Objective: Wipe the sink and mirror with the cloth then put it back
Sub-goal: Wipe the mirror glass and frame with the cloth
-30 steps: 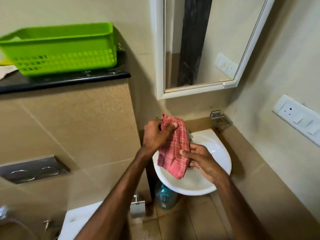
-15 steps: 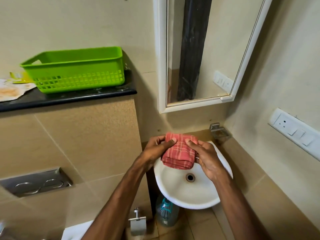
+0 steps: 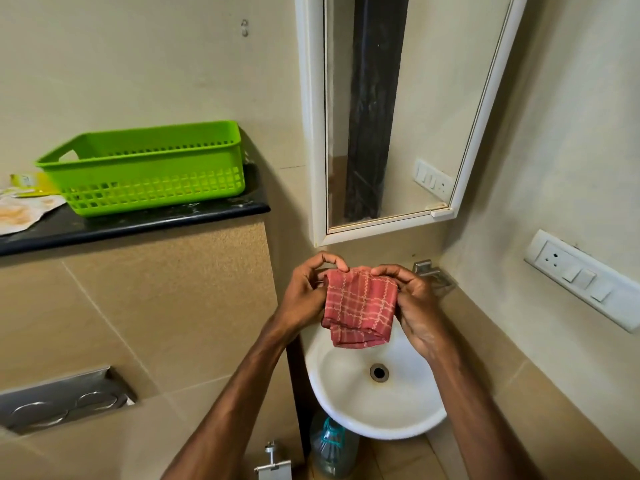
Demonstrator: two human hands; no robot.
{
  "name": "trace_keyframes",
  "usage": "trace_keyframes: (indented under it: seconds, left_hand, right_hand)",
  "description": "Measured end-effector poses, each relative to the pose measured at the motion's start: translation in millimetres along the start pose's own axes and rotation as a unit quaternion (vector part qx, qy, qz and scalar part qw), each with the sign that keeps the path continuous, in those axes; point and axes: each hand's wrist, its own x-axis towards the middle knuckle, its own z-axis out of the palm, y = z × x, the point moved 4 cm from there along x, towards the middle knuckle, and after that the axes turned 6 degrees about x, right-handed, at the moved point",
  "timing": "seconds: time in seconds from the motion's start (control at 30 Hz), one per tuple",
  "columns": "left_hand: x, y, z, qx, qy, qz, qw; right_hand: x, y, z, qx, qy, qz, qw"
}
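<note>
A red checked cloth [image 3: 360, 308], folded into a small square, hangs over the back of the white sink [image 3: 346, 393]. My left hand [image 3: 306, 294] pinches its upper left corner and my right hand [image 3: 414, 304] pinches its upper right corner, both above the basin. The white-framed mirror [image 3: 408, 109] is fixed to the wall straight above the sink. The sink's drain [image 3: 379, 372] shows below the cloth; the tap is hidden behind cloth and hands.
A green plastic basket [image 3: 149, 168] stands on a black ledge [image 3: 138, 223] at the left, beside some paper packets [image 3: 20, 206]. A switch panel [image 3: 585, 277] is on the right wall, a metal soap holder [image 3: 433, 275] in the corner, a water bottle [image 3: 332, 448] under the sink.
The cloth went from hanging long in my left hand to a folded square held by both hands at its top corners. The view has tilted up, showing more mirror.
</note>
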Motion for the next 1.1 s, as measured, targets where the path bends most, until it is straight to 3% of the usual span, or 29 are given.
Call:
trace_keyframes:
  seconds: [0.13, 0.23, 0.3, 0.4, 0.63, 0.7, 0.8, 0.93, 1.1]
  left_hand:
    - [6, 11, -7, -0.011, 0.016, -0.009, 1.000]
    - [16, 23, -10, 0.006, 0.006, 0.003, 1.000]
    - [28, 34, -9, 0.037, -0.012, 0.024, 0.999]
    - [50, 59, -11, 0.101, -0.012, 0.083, 0.991]
    - [108, 140, -25, 0.245, -0.017, 0.153, 0.957]
    - [121, 162, -31, 0.270, 0.030, 0.186, 0.944]
    - [138, 192, -43, 0.296, 0.189, 0.243, 0.904]
    - [159, 226, -48, 0.317, 0.325, 0.306, 0.836]
    - [195, 243, -59, 0.348, 0.406, 0.300, 0.790]
  right_hand:
    - [6, 6, -9, 0.132, 0.001, 0.070, 0.989]
    - [7, 3, -3, 0.120, -0.029, 0.089, 0.988]
    - [9, -7, 9, 0.056, -0.053, 0.080, 0.994]
    - [21, -36, 17, 0.003, -0.023, 0.040, 0.999]
    - [58, -129, 19, 0.052, -0.012, -0.035, 0.998]
    - [72, -154, 20, 0.089, -0.003, -0.064, 0.994]
    - [90, -196, 26, 0.130, 0.022, -0.134, 0.982]
    - [107, -255, 41, 0.093, 0.123, -0.313, 0.937]
    - [113, -316, 72, -0.038, 0.226, -0.579, 0.782]
